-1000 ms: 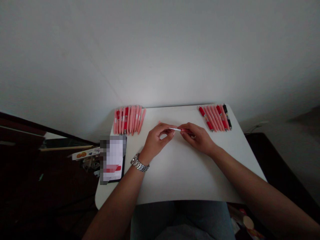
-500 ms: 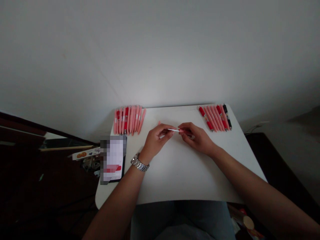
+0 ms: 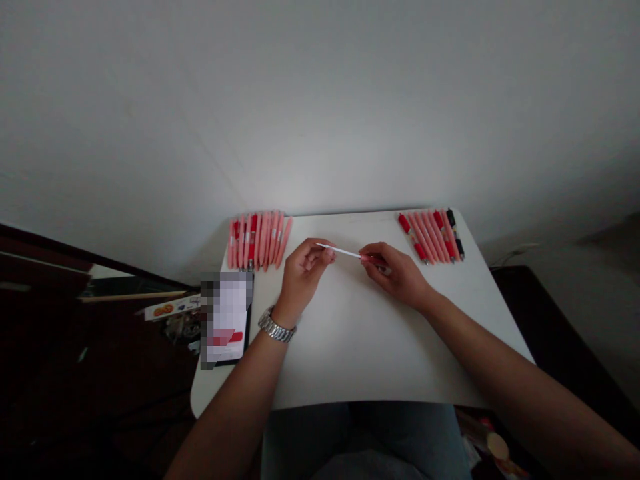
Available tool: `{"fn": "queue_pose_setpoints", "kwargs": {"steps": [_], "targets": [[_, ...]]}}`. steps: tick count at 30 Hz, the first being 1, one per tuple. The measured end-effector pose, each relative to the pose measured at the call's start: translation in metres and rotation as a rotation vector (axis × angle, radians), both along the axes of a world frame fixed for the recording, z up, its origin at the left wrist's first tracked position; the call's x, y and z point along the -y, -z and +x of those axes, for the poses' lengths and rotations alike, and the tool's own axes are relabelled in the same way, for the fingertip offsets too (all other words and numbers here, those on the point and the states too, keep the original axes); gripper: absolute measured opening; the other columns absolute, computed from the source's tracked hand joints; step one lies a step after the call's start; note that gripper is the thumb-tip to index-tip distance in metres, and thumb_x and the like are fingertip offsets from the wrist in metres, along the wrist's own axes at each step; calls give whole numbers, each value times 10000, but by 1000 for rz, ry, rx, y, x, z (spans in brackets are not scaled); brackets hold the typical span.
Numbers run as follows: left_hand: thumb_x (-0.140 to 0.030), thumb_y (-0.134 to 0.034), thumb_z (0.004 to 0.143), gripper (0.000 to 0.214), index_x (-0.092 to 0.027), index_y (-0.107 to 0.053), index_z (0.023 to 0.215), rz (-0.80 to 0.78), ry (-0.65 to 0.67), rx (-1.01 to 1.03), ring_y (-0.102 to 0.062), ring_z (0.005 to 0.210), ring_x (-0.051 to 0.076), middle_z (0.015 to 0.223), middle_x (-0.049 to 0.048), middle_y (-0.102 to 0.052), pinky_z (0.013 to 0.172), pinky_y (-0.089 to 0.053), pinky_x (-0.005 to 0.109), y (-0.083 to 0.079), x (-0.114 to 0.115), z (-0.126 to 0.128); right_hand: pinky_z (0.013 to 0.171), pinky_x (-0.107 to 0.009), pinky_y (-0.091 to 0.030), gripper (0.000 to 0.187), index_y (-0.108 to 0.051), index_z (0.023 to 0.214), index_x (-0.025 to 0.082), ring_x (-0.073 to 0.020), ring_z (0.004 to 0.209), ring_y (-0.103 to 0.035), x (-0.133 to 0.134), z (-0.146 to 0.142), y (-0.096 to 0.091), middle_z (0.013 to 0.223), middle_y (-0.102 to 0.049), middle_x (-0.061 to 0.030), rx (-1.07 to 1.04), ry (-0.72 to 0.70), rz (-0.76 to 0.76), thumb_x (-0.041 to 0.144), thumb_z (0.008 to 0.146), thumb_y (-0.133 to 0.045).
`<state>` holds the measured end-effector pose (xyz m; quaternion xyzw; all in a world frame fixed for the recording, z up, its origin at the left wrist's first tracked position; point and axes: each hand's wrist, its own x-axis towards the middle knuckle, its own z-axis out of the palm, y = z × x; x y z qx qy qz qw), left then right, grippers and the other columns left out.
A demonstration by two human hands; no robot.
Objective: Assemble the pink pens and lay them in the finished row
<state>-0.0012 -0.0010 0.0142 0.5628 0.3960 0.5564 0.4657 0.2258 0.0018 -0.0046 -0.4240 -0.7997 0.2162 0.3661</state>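
Above the middle of the white table (image 3: 350, 347), my left hand (image 3: 301, 273) pinches a slim white pen refill (image 3: 348, 253) near its pointed tip. The other end of the refill runs to the fingers of my right hand (image 3: 397, 275). Those fingers are closed around a pink pen barrel (image 3: 367, 258), mostly hidden by the hand. The refill sticks out of the barrel's left end. A metal wristwatch (image 3: 276, 325) is on my left wrist.
Several pink and red pens (image 3: 263, 243) lie side by side at the back left. Another row of pink, red and black pens (image 3: 433, 237) is at the back right. A tablet-like device (image 3: 233, 313), partly blurred out, rests at the left edge. A wall (image 3: 350, 120) stands behind.
My left hand has moved left, away from the right hand. More of the white refill now shows between them. The right hand has hardly moved.
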Motion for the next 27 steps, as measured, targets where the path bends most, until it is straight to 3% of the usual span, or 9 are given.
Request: {"fn": "queue_pose_setpoints", "kwargs": {"steps": [6,12,19,27], "targets": [[-411,-667,942,209,-209,-625,974,-2,-61,165,-684,848,148,986,49,-694,743,-585,283,4,-4,-4,654,-258,-518,182,-589,1146,237,-151,753,-664,-1,3,1,973,-707,-49,4,14,6,246,964,-581],[-360,-635,965,158,-210,-586,967,16,-146,226,-692,937,153,1000,39,-676,857,-599,330,9,-8,-8,676,-256,-529,191,-583,1157,232,-158,810,-694,-1,3,1,1029,-716,-66,-11,13,-2,245,966,-577],[-313,-660,932,245,-242,-628,1165,74,-308,-64,-682,960,155,1033,43,-686,873,-592,324,9,-12,-18,675,-265,-534,186,-584,1155,238,-162,807,-698,-1,4,3,1031,-721,-69,-9,19,-3,265,972,-572],[-149,-624,873,354,-216,-671,1217,105,-402,-343,-660,896,146,1018,41,-687,831,-572,305,10,-16,-24,699,-276,-557,178,-583,1148,240,-172,838,-713,0,2,0,1048,-729,-77,-20,10,-3,275,975,-562]]}}
